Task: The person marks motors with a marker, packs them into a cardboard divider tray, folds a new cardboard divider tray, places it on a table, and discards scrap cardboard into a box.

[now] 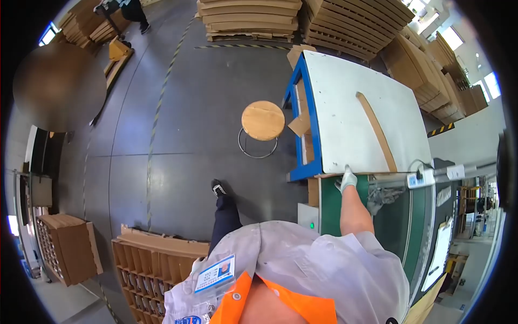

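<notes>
My right hand (347, 179), in a whitish glove, is stretched forward to the near edge of the white tabletop (361, 129). Its fingertips touch the edge, with the thumb apart to the left, and no object shows in it. A bent brown cardboard strip (377, 132) lies across the tabletop, to the right of the hand. Below the hand is a green work surface (332, 210), with a crumpled grey plastic bundle (384, 198) to its right. A small pale patch beside my badge (216, 274) may be my left hand; its fingers are hidden.
A round wooden stool (263, 121) stands left of the blue table frame (308, 116). Partitioned cardboard boxes (143, 259) are at my left. Stacked cardboard (248, 19) lines the back. A power strip (421, 179) sits at the right. Another person (134, 11) is near a yellow pallet jack (117, 51).
</notes>
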`<state>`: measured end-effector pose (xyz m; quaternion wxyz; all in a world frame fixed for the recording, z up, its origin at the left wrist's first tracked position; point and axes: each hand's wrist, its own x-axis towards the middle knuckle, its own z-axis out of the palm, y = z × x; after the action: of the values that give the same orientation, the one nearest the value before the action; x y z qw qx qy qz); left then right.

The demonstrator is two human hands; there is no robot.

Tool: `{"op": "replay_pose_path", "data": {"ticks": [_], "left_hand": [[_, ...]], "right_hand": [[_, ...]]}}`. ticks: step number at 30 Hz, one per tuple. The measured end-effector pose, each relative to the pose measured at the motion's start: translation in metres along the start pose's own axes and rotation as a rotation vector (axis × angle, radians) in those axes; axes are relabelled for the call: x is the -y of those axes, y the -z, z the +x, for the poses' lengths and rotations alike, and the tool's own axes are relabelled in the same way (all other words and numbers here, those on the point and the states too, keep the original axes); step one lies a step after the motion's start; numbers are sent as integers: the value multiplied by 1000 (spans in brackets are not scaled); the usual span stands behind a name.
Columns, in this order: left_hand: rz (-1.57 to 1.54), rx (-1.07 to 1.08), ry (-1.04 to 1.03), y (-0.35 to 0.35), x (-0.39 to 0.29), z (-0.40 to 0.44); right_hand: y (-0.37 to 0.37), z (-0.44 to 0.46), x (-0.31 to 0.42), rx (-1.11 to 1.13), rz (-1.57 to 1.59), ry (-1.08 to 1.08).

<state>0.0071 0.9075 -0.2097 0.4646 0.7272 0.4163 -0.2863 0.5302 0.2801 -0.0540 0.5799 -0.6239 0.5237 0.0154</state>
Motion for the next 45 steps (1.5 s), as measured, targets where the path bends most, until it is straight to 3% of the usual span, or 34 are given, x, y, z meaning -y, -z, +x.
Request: {"op": "replay_pose_path", "data": {"ticks": [1,2,3,4,5,6,7,8,9,10,12,14,15,16,18,19,20,23,25,27,30,32,33,38,41,45], "left_hand": [[6,3,-2,29,-12,25],[69,-15,7,64,-33,43],[121,-38,6,94,-59,70],[166,-62,5,120,-86,96],[213,-81,14,146,-97,117],[-55,-69,93,186,-108,158],[-54,-77,78,221,-128,162],[232,-260,-153,257,-194,173],[142,-248,-32,289,-284,155],[156,-273,-77,315,-322,185],[176,-320,-225,357,-420,229],[64,-317,-401,370,-536,248],[-53,-289,-480,372,-587,265],[-181,-256,-562,369,-638,279],[-369,-219,-745,361,-745,287],[-426,-212,-844,358,-797,274],[-413,-230,-951,354,-842,269],[-265,-262,-1140,363,-948,262],[-38,-473,-1310,377,-1007,267],[-54,-436,-1311,391,-1061,287],[-283,43,-1193,387,-1122,330],[-270,214,-1078,372,-1149,358],[-203,201,-1134,360,-1155,386],[-458,415,-932,315,-1232,446],[-549,411,-982,305,-1308,497],[-741,351,-790,303,-1443,558]], "right_hand": [[-9,30,-4,-28,65,-41],[12,161,-37,-37,72,-49],[14,239,-88,101,-369,192],[-2,185,-32,99,-361,205],[-38,103,-26,-278,176,121],[-51,50,8,-274,182,126],[-107,-50,40,-322,220,67],[-128,-32,38,-319,238,56],[-143,-8,23,-263,205,173],[-163,7,10,-207,179,292],[-211,-21,31,-190,139,302],[-254,-95,95,-157,-139,380],[-279,-120,120,-160,-117,462],[-297,-104,128,-164,-102,464],[-339,-70,142,-73,-135,773],[-362,-62,155,-53,-174,731],[-387,-60,175,-55,-153,735],[-457,-43,220,-142,-527,946],[-512,-30,257,-108,-583,1048],[-553,-47,293,19,-682,1163],[-615,-60,354,192,-690,1201],[-659,-55,386,269,-643,1257],[-679,-62,407,318,-629,1236],[-784,-59,472,529,-694,1307],[-856,-38,518,595,-676,1394],[-946,19,607,631,-785,1466]]}}
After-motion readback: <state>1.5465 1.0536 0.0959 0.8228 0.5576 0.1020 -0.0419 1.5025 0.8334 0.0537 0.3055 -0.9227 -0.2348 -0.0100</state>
